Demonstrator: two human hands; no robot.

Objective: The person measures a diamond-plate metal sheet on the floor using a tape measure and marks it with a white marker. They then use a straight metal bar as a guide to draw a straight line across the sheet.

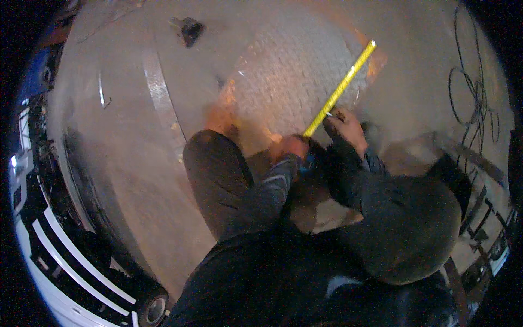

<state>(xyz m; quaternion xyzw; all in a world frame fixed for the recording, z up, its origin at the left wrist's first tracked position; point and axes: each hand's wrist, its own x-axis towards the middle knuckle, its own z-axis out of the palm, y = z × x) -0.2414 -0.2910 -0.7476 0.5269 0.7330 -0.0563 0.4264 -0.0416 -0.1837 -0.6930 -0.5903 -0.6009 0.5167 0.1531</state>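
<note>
You're crouched low over the floor, knees spread, both hands in front of you. Yellow tape measure is out: blade runs slantwise from your left hand up and right, across the right part of a textured metal plate, far end near the plate's upper-right edge. Your left hand is closed on the near end of the tape; case not clearly visible. Your right hand is just right of the blade, fingers bent toward it, a small pale tip showing at the fingers; can't tell if you're gripping anything there. Hands near each other, not joined.

Plate has orange patches along its edges. Around you: dark lump beyond the plate at upper left, flat pale strip left of the plate, thin rod farther left, loose dark cable looped at right, white slats at lower left.
</note>
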